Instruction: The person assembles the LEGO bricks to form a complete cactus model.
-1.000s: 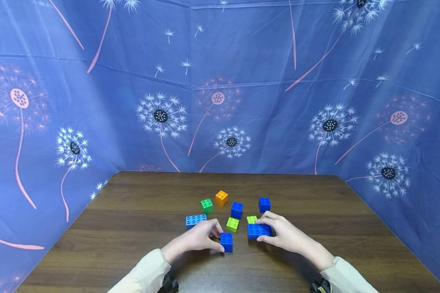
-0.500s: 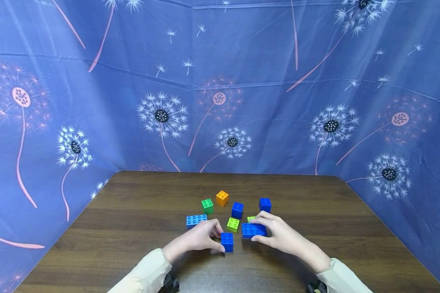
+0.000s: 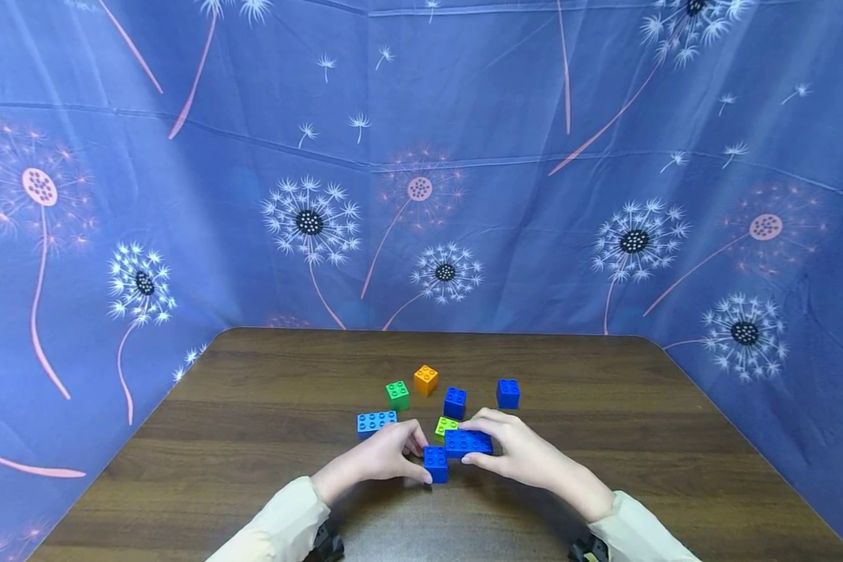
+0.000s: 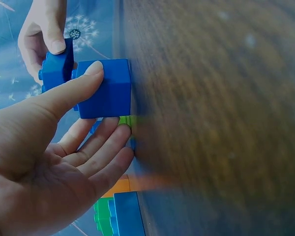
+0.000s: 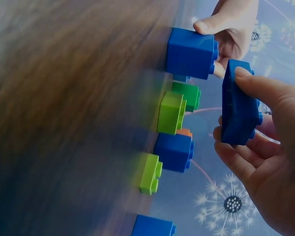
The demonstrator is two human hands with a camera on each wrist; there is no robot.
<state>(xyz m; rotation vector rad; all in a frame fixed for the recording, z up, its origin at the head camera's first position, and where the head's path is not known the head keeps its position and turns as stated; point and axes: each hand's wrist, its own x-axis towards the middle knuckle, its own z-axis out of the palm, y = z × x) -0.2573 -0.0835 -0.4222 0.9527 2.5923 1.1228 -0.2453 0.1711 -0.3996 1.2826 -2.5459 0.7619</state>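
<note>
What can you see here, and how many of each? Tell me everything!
table: 1, brown, lower half
dandelion-print cloth: 1, blue, behind the table
light blue brick: 1, light blue, leftmost
green brick: 1, green, near the back
orange brick: 1, orange, farthest back
lime bricks: 2, lime green, one hidden in the head view
loose blue bricks: 2, dark blue, one mid-group, one rightmost
front blue brick: 1, dark blue, nearest the person
long blue brick: 1, dark blue, raised beside front blue brick
wrist devices: 2, black, at the wrists
sleeves: 2, pale, on forearms
left fingers: 1 set, bare, holding front blue brick
right fingers: 1 set, bare, holding long blue brick
</note>
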